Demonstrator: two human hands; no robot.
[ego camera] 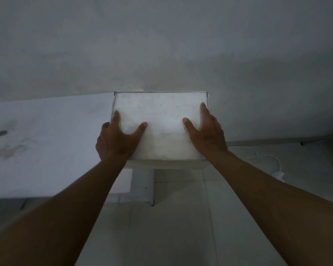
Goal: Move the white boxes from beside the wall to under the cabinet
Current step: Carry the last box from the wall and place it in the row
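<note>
Right now both hands are on a single white box (160, 120), which sits up against the grey wall (161, 45) at twelve o'clock, its far edge touching or nearly touching the plaster. The left hand (115, 141) clasps the box's nine o'clock side, thumb spread across the top face and the other fingers curled down over the edge. The right hand (206, 133) mirrors it at three o'clock, thumb on top, forefinger stretched along the side edge. Neither hand is closed tight; each is spread wide around a corner.

Judging from this hold, the main risk is a slip. The top face looks smooth and dusty, and the grip relies on sideways squeeze more than on anything under the base, so a quick lift could let the box slide out, near edge dropping first.

A white slab (46, 143), perhaps a worktop, lies close at nine o'clock; swinging the box that way could knock a corner against it. Whether the box rests on another box or a ledge cannot be told, so whatever is beneath might shift when it comes away.

At four o'clock a pale cable (258, 156) loops on the tiled floor (171, 227); stepping back with a loaded box could snag a foot. The cabinet is not in view, and the dim light makes edges hard to judge.
</note>
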